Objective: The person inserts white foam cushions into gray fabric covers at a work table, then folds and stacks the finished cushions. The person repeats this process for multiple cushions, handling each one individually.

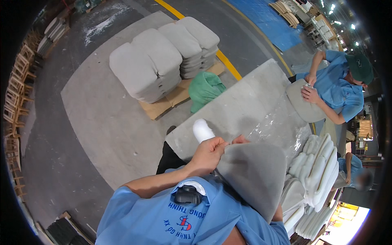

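A grey seat cushion [255,171] with rounded corners is held tilted against my body, over the near edge of the table. My left hand [207,156] pinches the edge of its cover at the near left corner. At the cushion's far edge, the fingers of my right hand [240,139] grip close to the left one. The cushion hides most of that hand and its forearm. Just beyond my left hand, a smooth white rounded piece [202,130] lies at the table's edge; its kind is unclear.
The table [261,98] has clear plastic film on it. Grey cushions [143,65] are stacked on cardboard beyond, next to a green bag [206,90]. White padding pieces [312,171] pile up at right. A co-worker [332,85] across the table handles another cushion. Wooden chair frames [16,94] line the left.
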Tool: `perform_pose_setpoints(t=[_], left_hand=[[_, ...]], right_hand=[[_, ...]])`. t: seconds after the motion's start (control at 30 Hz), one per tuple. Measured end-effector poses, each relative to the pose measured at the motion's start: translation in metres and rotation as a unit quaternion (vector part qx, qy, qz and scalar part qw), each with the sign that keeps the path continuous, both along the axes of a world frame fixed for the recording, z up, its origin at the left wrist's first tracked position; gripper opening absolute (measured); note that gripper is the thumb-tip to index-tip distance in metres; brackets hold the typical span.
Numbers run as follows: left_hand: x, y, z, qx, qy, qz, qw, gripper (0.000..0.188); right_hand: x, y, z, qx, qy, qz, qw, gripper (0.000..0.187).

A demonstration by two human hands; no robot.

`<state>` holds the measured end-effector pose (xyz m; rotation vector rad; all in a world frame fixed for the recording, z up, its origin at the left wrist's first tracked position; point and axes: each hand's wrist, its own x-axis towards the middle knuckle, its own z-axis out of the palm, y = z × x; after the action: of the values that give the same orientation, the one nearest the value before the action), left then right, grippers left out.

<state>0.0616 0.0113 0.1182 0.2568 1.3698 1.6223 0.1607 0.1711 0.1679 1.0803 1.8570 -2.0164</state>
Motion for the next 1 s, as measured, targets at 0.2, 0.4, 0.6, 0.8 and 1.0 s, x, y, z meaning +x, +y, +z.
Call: perform_pose_setpoints(t=[0.2, 0.4, 0.6, 0.8, 1.0], left_hand=[[0.005, 0.003, 0.003, 0.013, 0.004, 0.019, 1.000, 0.021], [0.000, -0.026, 0.002, 0.076, -0.317, -0.097, 0.940, 0.029], [0.003, -0.028, -0.015, 0.095, -0.295, 0.062, 0.949, 0.039], [-0.019, -0.021, -0.069, -0.121, 0.076, 0.185, 0.972, 0.039], [-0.040, 0.013, -0.117, -0.133, 0.106, 0.272, 0.947, 0.041]], right_hand=[[0.015, 0.011, 0.011, -0.135, -0.045, 0.048, 0.989, 0.025], [0.006, 0.022, 0.008, -0.158, -0.064, 0.070, 0.983, 0.024], [-0.048, 0.015, 0.027, 0.081, 0.019, 0.164, 0.983, 0.019], [-0.108, 0.006, -0.009, 0.067, 0.027, 0.199, 0.977, 0.022], [-0.134, 0.012, -0.040, 0.098, 0.021, 0.177, 0.979, 0.027]])
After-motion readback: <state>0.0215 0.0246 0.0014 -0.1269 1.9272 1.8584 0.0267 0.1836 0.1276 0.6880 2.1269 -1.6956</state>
